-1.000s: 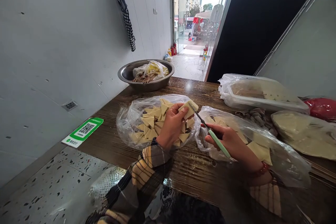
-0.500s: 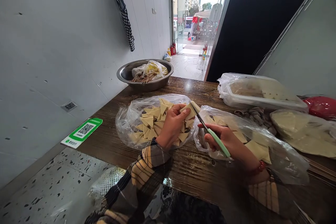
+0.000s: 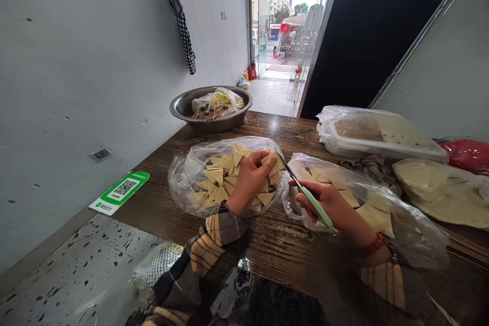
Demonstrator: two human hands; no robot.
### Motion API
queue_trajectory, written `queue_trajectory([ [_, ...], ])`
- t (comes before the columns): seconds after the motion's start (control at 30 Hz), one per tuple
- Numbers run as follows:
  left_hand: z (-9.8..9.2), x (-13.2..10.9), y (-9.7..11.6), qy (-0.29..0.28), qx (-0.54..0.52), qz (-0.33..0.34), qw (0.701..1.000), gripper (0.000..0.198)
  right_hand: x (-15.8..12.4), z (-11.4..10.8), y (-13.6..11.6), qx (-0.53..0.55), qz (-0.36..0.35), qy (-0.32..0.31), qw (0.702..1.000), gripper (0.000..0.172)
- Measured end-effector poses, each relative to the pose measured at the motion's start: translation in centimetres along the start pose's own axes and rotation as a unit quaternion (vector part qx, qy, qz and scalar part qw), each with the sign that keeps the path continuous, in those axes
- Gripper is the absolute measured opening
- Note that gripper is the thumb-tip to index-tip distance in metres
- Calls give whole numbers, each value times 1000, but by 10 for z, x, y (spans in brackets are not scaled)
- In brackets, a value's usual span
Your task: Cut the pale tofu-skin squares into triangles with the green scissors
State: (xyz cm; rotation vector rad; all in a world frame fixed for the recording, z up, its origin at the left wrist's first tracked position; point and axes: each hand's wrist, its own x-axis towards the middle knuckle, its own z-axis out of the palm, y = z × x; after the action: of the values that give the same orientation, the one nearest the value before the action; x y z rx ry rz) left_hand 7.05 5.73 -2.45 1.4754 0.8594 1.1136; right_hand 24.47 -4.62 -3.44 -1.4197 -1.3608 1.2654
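My left hand (image 3: 254,178) pinches a pale tofu sheet piece (image 3: 272,164) above a clear plastic bag (image 3: 179,178). Inside that bag lies a heap of cut tofu triangles (image 3: 216,177). Green-handled scissors (image 3: 315,206) are in my right hand (image 3: 324,198), fingers wrapped around the handles. Their blades look closed, with the tips at the right edge of the held piece. Under and beyond my right hand is a second clear bag (image 3: 416,229) with larger tofu pieces (image 3: 376,219) in it.
A metal basin (image 3: 179,107) with bagged skewers stands at the far left of the wooden table (image 3: 282,260). To the right are a plastic-wrapped white tray (image 3: 382,150), a grey cloth (image 3: 376,170), a bagged stack of sheets (image 3: 439,193) and a red bag (image 3: 468,155). A green QR sign (image 3: 122,192) lies left.
The scissor blades have come together at the held piece. A section beyond the blades, seen before, no longer shows. Both hands have stayed almost in place.
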Motion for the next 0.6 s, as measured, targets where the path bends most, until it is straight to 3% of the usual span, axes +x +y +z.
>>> queue_trajectory([
  [0.13,-3,1,-1,-16,-17,-24,999,28,0,0,-2,0,-6,9,1000,65],
  [0.37,-6,6,-2,-5,-208,-66,976,35,0,-2,1,-30,-21,24,999,67],
  [0.6,-6,7,2,23,-272,-56,960,36,0,-5,2,-121,-86,19,989,58],
])
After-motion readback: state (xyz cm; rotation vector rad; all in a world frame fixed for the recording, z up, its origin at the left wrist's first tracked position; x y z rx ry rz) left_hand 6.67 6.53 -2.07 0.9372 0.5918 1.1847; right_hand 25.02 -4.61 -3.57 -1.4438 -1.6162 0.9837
